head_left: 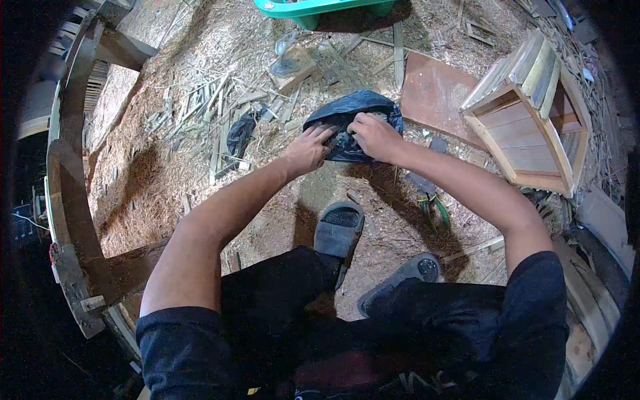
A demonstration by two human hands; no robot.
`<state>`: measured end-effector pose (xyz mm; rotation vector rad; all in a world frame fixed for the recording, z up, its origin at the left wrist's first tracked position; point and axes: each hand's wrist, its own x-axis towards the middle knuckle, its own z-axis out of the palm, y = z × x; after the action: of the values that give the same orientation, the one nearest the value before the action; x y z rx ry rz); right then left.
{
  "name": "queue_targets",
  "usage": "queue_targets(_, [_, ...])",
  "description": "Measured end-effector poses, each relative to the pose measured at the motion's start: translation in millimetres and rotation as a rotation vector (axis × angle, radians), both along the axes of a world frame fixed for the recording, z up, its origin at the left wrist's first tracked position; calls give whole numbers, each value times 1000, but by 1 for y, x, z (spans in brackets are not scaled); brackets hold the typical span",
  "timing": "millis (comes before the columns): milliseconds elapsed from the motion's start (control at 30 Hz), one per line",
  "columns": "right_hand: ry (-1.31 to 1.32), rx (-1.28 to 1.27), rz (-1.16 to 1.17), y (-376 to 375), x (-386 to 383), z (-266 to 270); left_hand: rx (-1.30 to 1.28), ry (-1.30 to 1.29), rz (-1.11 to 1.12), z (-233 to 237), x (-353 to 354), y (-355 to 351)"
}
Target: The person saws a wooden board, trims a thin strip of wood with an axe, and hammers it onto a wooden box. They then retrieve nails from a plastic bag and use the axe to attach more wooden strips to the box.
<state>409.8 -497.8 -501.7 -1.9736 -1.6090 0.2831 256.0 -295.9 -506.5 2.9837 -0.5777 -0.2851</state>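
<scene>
Where sawdust floor (167, 167) lies littered: left hand (308, 150), right hand (373, 135) both clenched on black plastic bag (353, 107); small wooden house (533, 127) near.

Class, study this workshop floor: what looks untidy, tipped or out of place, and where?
Wood offcuts lie strewn over the sawdust-covered ground, left of the black bag that the left hand and right hand grip. At the right, a small wooden house seems to lie tipped over rather than upright.
</scene>
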Motion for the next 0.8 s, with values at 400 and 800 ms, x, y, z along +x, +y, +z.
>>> queue_targets(400, [-132,-155,73,-21,18,11,-13,26,90,18,5,-7])
queue_targets(800, [-208,-262,140,-35,32,17,78,84,130,33,27,-36])
